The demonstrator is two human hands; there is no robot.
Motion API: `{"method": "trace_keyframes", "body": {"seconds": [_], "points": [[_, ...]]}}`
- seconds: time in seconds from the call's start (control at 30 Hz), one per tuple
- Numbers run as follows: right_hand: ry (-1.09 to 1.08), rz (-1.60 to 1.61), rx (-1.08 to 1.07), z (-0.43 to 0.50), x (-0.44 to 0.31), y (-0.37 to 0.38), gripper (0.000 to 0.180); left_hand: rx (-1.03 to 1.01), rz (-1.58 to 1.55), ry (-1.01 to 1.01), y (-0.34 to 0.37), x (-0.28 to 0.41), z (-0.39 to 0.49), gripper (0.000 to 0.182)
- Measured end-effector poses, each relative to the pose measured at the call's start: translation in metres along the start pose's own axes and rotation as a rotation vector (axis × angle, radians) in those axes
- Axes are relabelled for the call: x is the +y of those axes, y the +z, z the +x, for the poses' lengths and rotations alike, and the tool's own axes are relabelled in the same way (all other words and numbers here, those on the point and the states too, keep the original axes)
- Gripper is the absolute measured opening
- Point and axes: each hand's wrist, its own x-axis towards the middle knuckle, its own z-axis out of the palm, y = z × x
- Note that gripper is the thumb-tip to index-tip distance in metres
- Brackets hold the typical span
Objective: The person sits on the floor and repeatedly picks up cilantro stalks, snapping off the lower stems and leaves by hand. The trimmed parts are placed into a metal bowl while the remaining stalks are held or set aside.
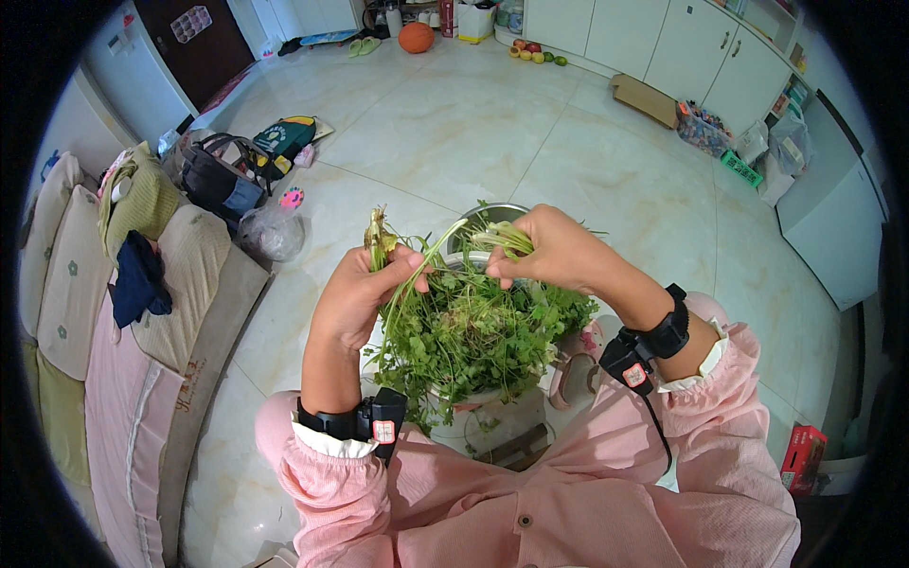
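Note:
A large heap of leafy green herbs, likely cilantro or celery leaf (476,326), lies in front of me, with thin stems and some yellowed bits in its middle. My left hand (369,291) grips a bunch of stems (378,238) whose brownish root ends point up; one long pale stem slants up to the right beside it. In my right hand (550,245) is a bundle of pale stem ends (501,238), pinched between thumb and fingers. Behind the heap stands a round metal bowl (497,208) with greens in it. The vessel under the heap is mostly hidden.
A cushioned sofa (206,383) runs along the left side. Near it on the tiled floor lie a plastic bag (272,233) and a dark backpack (224,177). An orange basketball (416,37) and fruit (532,53) are at the far side; a red box (803,458) is at lower right.

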Motion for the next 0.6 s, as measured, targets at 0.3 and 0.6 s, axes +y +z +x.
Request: {"method": "trace_keyframes", "body": {"seconds": [0.3, 0.6], "points": [[-0.027, 0.215, 0.029, 0.001, 0.0, 0.011, 0.015, 0.011, -0.044, 0.015, 0.002, -0.001, 0.001, 0.014], [0.0, 0.549, 0.018, -0.002, -0.012, 0.005, 0.026, -0.028, -0.099, -0.019, 0.013, -0.001, 0.001, 0.013]]}}
